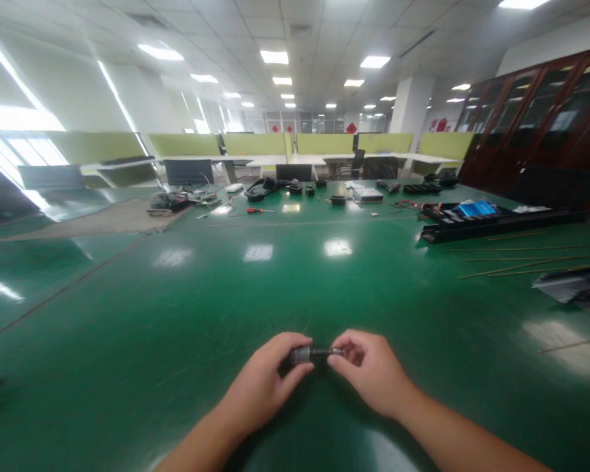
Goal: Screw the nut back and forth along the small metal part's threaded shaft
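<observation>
My left hand (276, 373) grips a small dark grey cylinder (302, 354) between thumb and fingers. A thin dark rod (319, 352) runs from the cylinder's right end toward the other hand. At the rod's far end, my right hand (366, 367) pinches a small metallic tip (335, 351) with thumb and forefinger. The piece lies roughly level, just above the green tabletop (216, 295). Its exact kind is too small and blurred to tell, and the fingers cover part of both ends.
Farther back lie a red-handled screwdriver (256, 210), a heap of electronic parts (170, 202), several small black boxes (338, 200) and a white box (368, 195). On the right are a long black tray (496, 228) with a blue item and several thin brass-coloured rods (526, 259).
</observation>
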Demonstrator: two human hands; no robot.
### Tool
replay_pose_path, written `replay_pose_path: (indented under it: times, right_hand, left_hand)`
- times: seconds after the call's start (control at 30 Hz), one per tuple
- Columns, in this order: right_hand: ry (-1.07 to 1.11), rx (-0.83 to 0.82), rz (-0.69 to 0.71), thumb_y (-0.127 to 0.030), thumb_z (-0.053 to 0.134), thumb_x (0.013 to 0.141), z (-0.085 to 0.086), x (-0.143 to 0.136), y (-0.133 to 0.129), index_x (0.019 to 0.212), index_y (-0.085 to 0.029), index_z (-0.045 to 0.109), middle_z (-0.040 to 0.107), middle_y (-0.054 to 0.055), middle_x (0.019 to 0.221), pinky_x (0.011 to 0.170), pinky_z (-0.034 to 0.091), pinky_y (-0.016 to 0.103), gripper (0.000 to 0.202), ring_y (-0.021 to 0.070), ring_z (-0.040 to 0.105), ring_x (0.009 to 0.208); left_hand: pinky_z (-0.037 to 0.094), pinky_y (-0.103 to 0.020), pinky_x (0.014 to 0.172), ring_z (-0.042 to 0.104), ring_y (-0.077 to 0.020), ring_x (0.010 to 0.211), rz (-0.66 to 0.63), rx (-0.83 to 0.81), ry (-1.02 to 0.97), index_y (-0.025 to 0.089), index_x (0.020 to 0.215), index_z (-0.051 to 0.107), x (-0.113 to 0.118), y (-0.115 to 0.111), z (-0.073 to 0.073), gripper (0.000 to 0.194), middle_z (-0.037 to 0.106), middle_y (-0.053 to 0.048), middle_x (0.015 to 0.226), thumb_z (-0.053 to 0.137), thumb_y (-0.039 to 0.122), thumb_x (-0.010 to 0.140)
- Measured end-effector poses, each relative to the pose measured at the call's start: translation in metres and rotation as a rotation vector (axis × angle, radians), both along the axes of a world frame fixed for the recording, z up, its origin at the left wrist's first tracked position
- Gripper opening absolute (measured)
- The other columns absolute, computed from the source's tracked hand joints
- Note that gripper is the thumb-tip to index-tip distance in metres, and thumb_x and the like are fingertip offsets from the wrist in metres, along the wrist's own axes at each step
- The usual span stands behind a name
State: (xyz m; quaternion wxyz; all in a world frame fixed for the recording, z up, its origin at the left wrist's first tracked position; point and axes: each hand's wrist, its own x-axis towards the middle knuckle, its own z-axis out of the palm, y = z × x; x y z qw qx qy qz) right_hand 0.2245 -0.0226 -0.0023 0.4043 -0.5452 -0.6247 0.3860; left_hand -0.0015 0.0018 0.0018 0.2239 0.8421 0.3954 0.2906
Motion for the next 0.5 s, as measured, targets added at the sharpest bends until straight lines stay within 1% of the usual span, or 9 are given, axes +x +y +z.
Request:
replay_pose_path:
  times: [0.27,0.5]
  right_hand:
    - [0.022,-0.004,0.012,-0.02,0.067,0.079,0.0008,0.001,-0.0002,0.081,-0.016,0.07,0.063,-0.001,0.065,0.056,0.04,0.022,0.006,0.0128,0.055,0.058]
    - [0.025,0.0,0.018,-0.02,0.067,0.079,-0.0018,0.0014,0.0012,0.082,-0.016,0.07,0.064,-0.001,0.066,0.057,0.041,0.023,0.005,0.0129,0.055,0.059]
  left_hand:
    - [0.052,-0.033,0.093,0.064,-0.0187,0.103,0.007,0.003,-0.002,0.029,0.118,0.059,-0.0002,-0.0002,0.0014,0.027,0.068,-0.002,0.112,0.064,0.025,0.091]
    - [0.052,-0.033,0.093,0.065,-0.0194,0.104,0.006,0.008,0.006,0.028,0.118,0.06,-0.0013,-0.0001,0.0022,0.027,0.068,-0.002,0.112,0.064,0.027,0.091]
